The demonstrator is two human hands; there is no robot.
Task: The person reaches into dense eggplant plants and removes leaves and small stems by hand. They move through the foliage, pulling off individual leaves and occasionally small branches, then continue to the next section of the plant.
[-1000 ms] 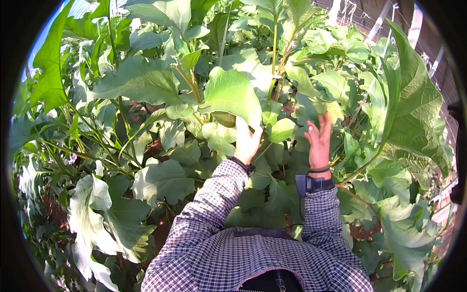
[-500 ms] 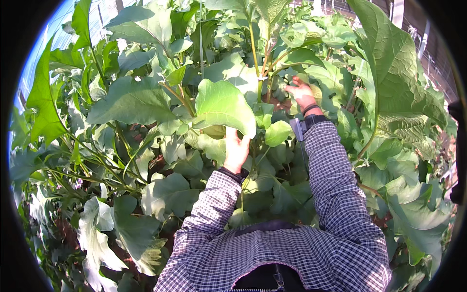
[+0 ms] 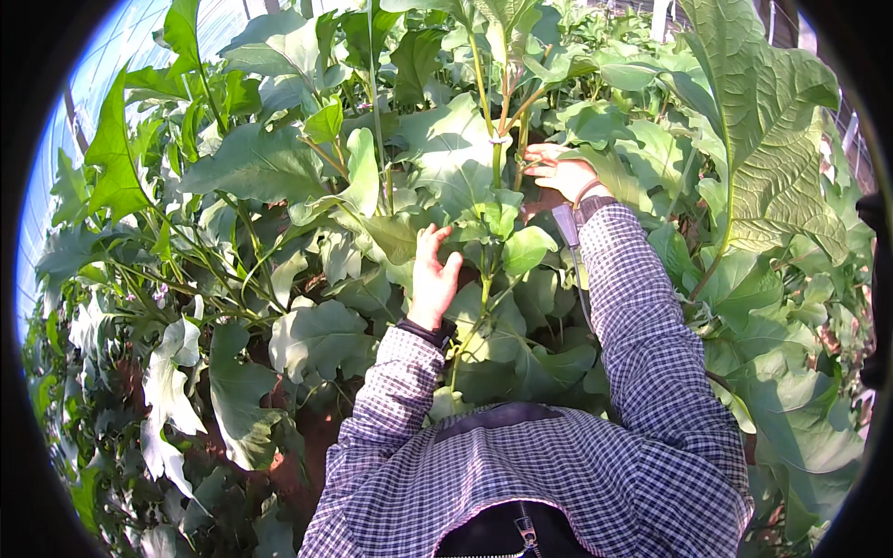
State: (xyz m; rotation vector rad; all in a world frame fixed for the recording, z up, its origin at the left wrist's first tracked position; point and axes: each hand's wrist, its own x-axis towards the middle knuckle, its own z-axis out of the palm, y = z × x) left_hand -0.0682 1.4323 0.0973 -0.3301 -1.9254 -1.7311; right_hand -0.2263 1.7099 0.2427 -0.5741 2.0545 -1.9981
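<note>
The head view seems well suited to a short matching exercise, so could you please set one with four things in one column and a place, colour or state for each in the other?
Column one
1. Left hand
2. Right hand
3. Jacket
4. White clip

Column two
A. On the upright stem, above the middle of the picture
B. Just to the right of that stem
C. Dark and white checks
D. Open, below and to the left of that stem

Right pairs: 1-D, 2-B, 3-C, 4-A.

Left hand (image 3: 433,282) now off the curled leaf (image 3: 364,174) — right hand (image 3: 564,174) farther forward.
</note>
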